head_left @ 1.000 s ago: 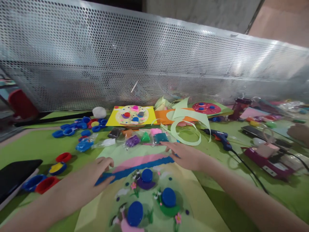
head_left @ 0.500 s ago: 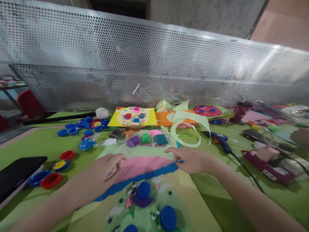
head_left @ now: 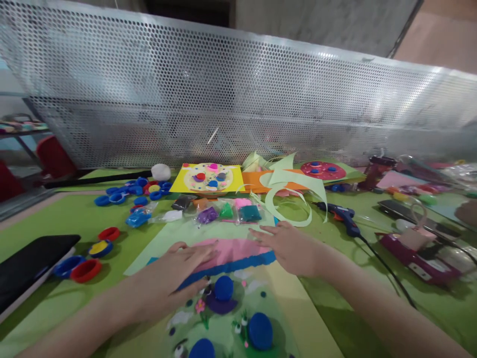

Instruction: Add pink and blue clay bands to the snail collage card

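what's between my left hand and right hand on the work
In the head view, a pink piece with a blue strip along its near edge lies between the left hand and the right hand.

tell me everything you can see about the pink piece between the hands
The pink piece is a flat, wide strip, apparently paper, its far edge gently curved. A blue band runs along its near edge. It lies crosswise over a pale green sheet. The left hand overlaps its left end, and the right hand its right end; whether they press cannot be told.
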Available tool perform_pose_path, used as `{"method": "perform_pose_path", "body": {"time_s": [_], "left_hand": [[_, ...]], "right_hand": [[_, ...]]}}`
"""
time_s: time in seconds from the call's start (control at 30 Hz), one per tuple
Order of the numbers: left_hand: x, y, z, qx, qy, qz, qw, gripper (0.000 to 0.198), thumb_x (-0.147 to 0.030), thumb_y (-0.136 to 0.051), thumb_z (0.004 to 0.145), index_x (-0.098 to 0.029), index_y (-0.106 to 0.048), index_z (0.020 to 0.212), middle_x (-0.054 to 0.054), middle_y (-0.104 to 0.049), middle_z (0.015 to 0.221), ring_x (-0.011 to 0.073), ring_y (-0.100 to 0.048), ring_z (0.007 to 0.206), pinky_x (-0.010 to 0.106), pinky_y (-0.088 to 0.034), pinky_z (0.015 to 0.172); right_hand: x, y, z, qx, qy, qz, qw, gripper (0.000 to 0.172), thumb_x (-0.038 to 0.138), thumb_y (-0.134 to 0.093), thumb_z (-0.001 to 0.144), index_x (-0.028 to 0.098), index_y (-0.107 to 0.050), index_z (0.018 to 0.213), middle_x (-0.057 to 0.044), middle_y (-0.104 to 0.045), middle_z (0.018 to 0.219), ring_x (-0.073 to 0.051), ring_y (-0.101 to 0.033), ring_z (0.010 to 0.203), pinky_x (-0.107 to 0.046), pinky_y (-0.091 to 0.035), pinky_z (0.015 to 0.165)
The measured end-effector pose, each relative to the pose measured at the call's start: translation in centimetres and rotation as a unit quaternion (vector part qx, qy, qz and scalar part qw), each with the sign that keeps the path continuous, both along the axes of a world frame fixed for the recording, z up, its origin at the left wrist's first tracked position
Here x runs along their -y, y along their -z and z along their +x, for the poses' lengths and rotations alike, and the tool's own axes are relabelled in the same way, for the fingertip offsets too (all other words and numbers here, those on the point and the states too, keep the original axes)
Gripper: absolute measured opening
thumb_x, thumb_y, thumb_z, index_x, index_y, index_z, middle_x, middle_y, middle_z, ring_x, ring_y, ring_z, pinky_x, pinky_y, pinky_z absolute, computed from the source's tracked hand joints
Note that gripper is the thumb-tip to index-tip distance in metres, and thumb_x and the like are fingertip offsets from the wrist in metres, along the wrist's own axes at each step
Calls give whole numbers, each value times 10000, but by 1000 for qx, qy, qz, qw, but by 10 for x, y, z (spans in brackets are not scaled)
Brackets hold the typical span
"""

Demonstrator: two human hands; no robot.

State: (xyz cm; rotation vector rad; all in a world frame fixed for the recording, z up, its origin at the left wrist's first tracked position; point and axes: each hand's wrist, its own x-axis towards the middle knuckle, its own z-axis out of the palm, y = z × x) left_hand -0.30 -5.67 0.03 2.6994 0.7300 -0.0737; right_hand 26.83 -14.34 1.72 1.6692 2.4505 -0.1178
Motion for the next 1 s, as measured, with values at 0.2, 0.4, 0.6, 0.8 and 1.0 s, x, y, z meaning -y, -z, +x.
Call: {"method": "perform_pose_path", "body": {"time_s": [0.2, 0.4, 0.6, 0.8, 1.0], "left_hand": [[0, -2, 0, 7, 30, 7, 1000, 588, -540, -370, 864, -305, -256, 1391, 32, -355, 1441, 285, -403, 1232, 435, -337, 1007], [0, 2, 1, -8, 26, 40, 999, 576, -538, -307, 884, -292, -232, 1400, 43, -330, 1452, 277, -380, 1264, 478, -251, 1058], [-3, 4, 1, -41, 18, 20, 999, 637, -585, -282, 870, -265, -183, 1411, 58, -265, 1473, 270, -260, 1337, 552, -99, 1086], [-9, 2, -8, -40, 28, 16, 999, 683, -602, -321, 851, -270, -140, 1419, 57, -245, 1484, 272, -250, 1340, 525, -114, 1094], [-14, -7, -13, 10, -8, 56, 998, 697, -615, -492, 758, -233, -380, 1330, 109, -496, 1306, 310, -445, 1187, 461, -363, 977]], "right_hand": [[2, 10, -14, 24, -4, 6, 1000, 723, -7, -387, 725, 66, -212, 1423, -174, -361, 1407, -278, -335, 1294, -455, -333, 986], [-7, 6, -2, 65, 100, 22, 993, 688, -29, -389, 717, 25, -274, 1393, -219, -442, 1339, -291, -377, 1268, -454, -374, 949], [-1, 10, -11, -100, -29, 5, 995, 498, 174, -315, 912, 132, -279, 1408, -108, -369, 1420, -222, -338, 1295, -405, -307, 1028], [0, 19, -13, -167, -72, -76, 980, 571, 416, -310, 947, 142, -198, 1436, -92, -249, 1476, -225, -202, 1353, -437, -133, 1102], [-2, 10, -11, -182, 19, -35, 982, 514, 343, -364, 933, 168, -284, 1410, -134, -505, 1298, -261, -478, 1158, -411, -393, 941]]}}
